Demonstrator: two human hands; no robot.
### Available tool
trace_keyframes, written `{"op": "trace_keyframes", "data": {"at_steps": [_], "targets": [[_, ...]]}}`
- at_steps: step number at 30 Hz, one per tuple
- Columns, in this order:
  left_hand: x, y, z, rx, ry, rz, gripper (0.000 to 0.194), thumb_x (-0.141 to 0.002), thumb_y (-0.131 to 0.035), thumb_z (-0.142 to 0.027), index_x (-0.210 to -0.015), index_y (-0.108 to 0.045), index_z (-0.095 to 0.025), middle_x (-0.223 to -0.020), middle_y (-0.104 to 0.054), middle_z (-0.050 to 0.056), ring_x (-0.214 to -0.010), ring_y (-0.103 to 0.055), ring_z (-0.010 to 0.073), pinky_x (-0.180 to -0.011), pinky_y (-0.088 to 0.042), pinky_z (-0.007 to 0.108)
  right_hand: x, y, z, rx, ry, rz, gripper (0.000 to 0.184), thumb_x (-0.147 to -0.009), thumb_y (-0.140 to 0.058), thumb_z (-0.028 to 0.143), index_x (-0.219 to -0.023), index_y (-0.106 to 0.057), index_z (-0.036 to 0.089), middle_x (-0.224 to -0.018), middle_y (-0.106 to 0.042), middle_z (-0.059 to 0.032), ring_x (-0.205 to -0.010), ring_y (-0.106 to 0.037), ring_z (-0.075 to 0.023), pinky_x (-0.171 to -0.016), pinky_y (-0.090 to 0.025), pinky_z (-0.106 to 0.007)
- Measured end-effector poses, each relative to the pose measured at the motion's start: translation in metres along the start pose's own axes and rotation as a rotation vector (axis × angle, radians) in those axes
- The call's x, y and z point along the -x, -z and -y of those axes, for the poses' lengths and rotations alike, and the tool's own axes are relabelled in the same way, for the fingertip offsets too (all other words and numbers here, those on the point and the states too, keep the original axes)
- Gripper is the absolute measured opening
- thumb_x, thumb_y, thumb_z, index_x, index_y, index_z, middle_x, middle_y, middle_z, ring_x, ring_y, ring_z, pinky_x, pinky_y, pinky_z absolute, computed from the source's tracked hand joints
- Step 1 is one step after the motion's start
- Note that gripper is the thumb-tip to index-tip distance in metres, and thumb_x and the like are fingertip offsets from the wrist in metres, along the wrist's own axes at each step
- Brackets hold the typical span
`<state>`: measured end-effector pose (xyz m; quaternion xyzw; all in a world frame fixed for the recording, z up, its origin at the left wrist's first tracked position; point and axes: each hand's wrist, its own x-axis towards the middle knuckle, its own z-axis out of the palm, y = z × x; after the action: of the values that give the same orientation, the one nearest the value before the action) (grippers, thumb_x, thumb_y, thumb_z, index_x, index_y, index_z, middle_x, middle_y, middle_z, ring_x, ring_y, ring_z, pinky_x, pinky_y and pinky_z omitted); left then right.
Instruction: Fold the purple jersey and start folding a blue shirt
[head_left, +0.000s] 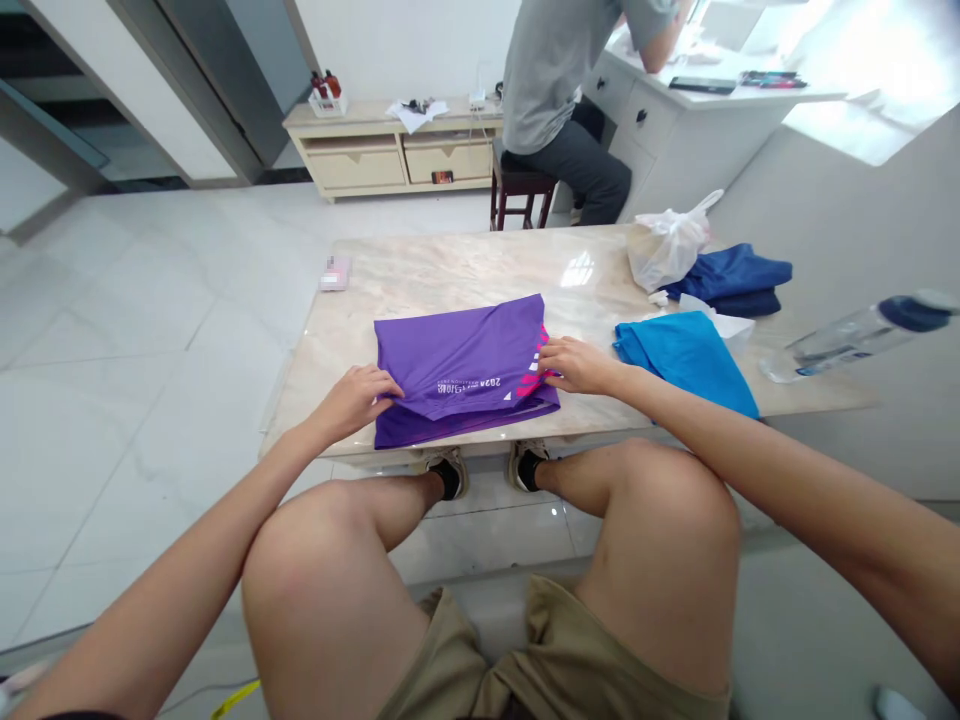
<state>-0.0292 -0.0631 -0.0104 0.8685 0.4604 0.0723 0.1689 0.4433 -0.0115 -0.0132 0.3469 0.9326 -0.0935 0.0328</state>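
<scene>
Table (309, 370): pale and marble-patterned, crossing the middle of the frame
Pink card (335, 273): flat near the table's upper left corner, well apart from both hands
Left hand (364, 393): left of frame centre, thumb and fingers pinching the left edge of the purple garment (457, 345)
Purple garment: at frame centre on the table, lying in folded layers, a darker layer showing along its lower side
Garment's long axis: left to right across the frame, rising slightly toward the right
Garment and hands: the cloth lies between the two, touching both, its larger part above the line joining them; neither hand is nearer
Right hand (574, 365): right of frame centre, slightly higher than the left hand, fingers bent in a pinch on the right edge beside the pink print
Layers in the pinch: number uncertain, the fingertips being partly hidden
White plastic bag (664, 250): knotted, upper right, against the dark blue cloth (735, 275)
Bright blue cloth (686, 360): folded, just beside the right forearm
Bottle (855, 335): clear with a blue cap, far right of the frame
</scene>
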Motion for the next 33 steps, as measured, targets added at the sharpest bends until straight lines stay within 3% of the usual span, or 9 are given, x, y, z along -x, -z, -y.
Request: {"op": "trace_keyframes", "data": {"at_steps": [4,6,9,14,18,21,25,29,33], "targets": [[-0.002,0.004,-0.005,0.083,0.074,0.255,0.029,-0.083,-0.081,-0.042,-0.108,-0.081,-0.030,-0.114,-0.081,0.006,-0.106,-0.074,0.0289,-0.092,-0.054,0.034,0.003,0.006,0.020,0.050,-0.315,0.183,0.036,-0.096,-0.080,0.045,-0.116,-0.077,0.016,-0.119,-0.077,-0.0212,-0.108,-0.074,-0.0358,-0.096,-0.052,-0.041],[-0.006,-0.001,-0.013,0.041,0.127,0.261,0.031,-0.083,-0.080,-0.042,-0.112,-0.081,-0.028,-0.117,-0.080,0.009,-0.108,-0.075,0.0310,-0.092,-0.055,0.034,0.006,0.003,0.029,0.077,-0.443,0.257,0.040,-0.095,-0.079,0.052,-0.111,-0.079,0.015,-0.115,-0.078,-0.0233,-0.107,-0.076,-0.0390,-0.094,-0.055,-0.044],[-0.013,-0.016,-0.034,-0.071,0.171,0.164,0.035,-0.091,-0.074,-0.039,-0.122,-0.078,-0.023,-0.128,-0.078,0.015,-0.119,-0.073,0.0350,-0.100,-0.056,0.038,0.013,-0.005,0.041,0.133,-0.477,0.293,0.046,-0.100,-0.071,0.058,-0.109,-0.081,0.014,-0.117,-0.079,-0.0259,-0.109,-0.077,-0.0416,-0.093,-0.056,-0.046],[-0.021,-0.056,-0.061,-0.209,0.289,0.046,0.060,-0.104,-0.061,-0.043,-0.153,-0.059,-0.008,-0.162,-0.056,0.031,-0.147,-0.058,0.0458,-0.117,-0.052,0.054,0.026,-0.025,0.054,0.146,-0.464,0.176,0.045,-0.107,-0.060,0.051,-0.126,-0.076,0.013,-0.124,-0.078,-0.0246,-0.112,-0.076,-0.0384,-0.093,-0.055,-0.041],[-0.022,-0.075,-0.049,-0.223,0.326,0.091,0.080,-0.100,-0.070,-0.046,-0.164,-0.047,-0.003,-0.172,-0.043,0.032,-0.160,-0.044,0.0482,-0.127,-0.045,0.056,0.031,-0.040,0.060,0.083,-0.548,0.050,0.042,-0.114,-0.043,0.038,-0.128,-0.076,0.016,-0.128,-0.077,-0.0210,-0.116,-0.075,-0.0344,-0.094,-0.053,-0.038],[-0.021,-0.079,-0.028,-0.204,0.313,0.075,0.085,-0.095,-0.076,-0.054,-0.164,-0.049,-0.012,-0.172,-0.047,0.028,-0.158,-0.047,0.0465,-0.127,-0.046,0.057,0.039,-0.049,0.062,0.044,-0.774,-0.026,0.045,-0.114,-0.038,0.037,-0.122,-0.078,0.018,-0.127,-0.078,-0.0188,-0.117,-0.074,-0.0324,-0.092,-0.053,-0.036],[-0.019,-0.081,-0.010,-0.200,0.298,0.030,0.084,-0.091,-0.079,-0.059,-0.160,-0.054,-0.016,-0.169,-0.051,0.026,-0.156,-0.050,0.0477,-0.126,-0.047,0.059,0.053,-0.062,0.066,-0.024,-1.057,0.004,0.038,-0.112,-0.045,0.040,-0.111,-0.078,0.020,-0.117,-0.080,-0.0187,-0.112,-0.075,-0.0331,-0.087,-0.054,-0.036],[-0.019,-0.082,-0.012,-0.193,0.309,0.026,0.083,-0.091,-0.080,-0.059,-0.157,-0.056,-0.016,-0.169,-0.051,0.026,-0.156,-0.048,0.0484,-0.127,-0.046,0.059,0.060,-0.067,0.076,-0.057,-1.047,-0.064,0.034,-0.110,-0.048,0.039,-0.128,-0.069,0.019,-0.124,-0.078,-0.0179,-0.111,-0.074,-0.0333,-0.087,-0.053,-0.037],[-0.019,-0.075,-0.022,-0.167,0.315,0.025,0.079,-0.092,-0.078,-0.058,-0.154,-0.057,-0.014,-0.166,-0.053,0.027,-0.153,-0.051,0.0478,-0.125,-0.049,0.057,0.058,-0.051,0.076,-0.067,-0.983,-0.113,0.031,-0.109,-0.047,0.031,-0.130,-0.067,0.019,-0.133,-0.076,-0.0162,-0.115,-0.074,-0.0315,-0.087,-0.053,-0.036]]}}
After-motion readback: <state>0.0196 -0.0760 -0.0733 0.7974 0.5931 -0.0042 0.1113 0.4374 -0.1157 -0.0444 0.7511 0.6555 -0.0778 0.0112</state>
